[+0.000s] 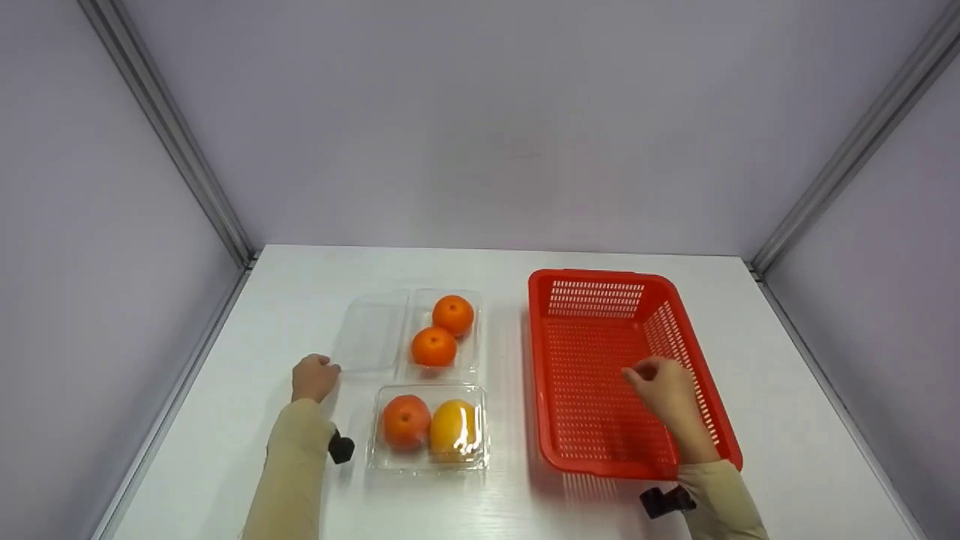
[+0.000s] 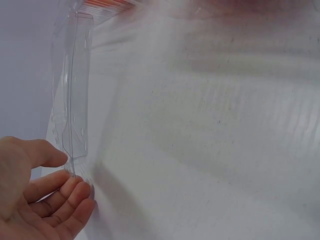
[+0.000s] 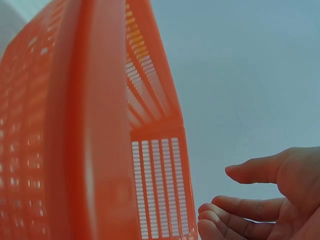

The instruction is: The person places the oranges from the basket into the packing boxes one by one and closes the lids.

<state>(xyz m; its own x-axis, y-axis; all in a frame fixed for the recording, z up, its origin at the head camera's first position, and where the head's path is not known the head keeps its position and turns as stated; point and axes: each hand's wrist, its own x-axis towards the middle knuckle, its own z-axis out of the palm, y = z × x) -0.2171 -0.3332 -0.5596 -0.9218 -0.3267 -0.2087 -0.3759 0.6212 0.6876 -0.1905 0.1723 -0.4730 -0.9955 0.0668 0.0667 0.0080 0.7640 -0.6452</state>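
In the head view, my left hand [image 1: 315,377] is at the near left corner of the raised clear plastic lid [image 1: 367,336]. The left wrist view shows the lid's edge [image 2: 75,100] between my thumb and curled fingers. That lid belongs to an open clamshell box [image 1: 469,356] holding two oranges [image 1: 453,315]. Over the red plastic basket [image 1: 536,375], my right hand [image 1: 667,390] hovers with nothing in it. Its thumb and fingers are apart in the right wrist view, beside the basket's wall [image 3: 107,150].
A second clear box [image 1: 427,465], its lid down, stands nearer to me with an orange-red fruit [image 1: 406,422] and a yellow fruit [image 1: 453,427] in it. Pale walls [image 1: 487,127] enclose the white table [image 1: 300,285] at the back and sides.
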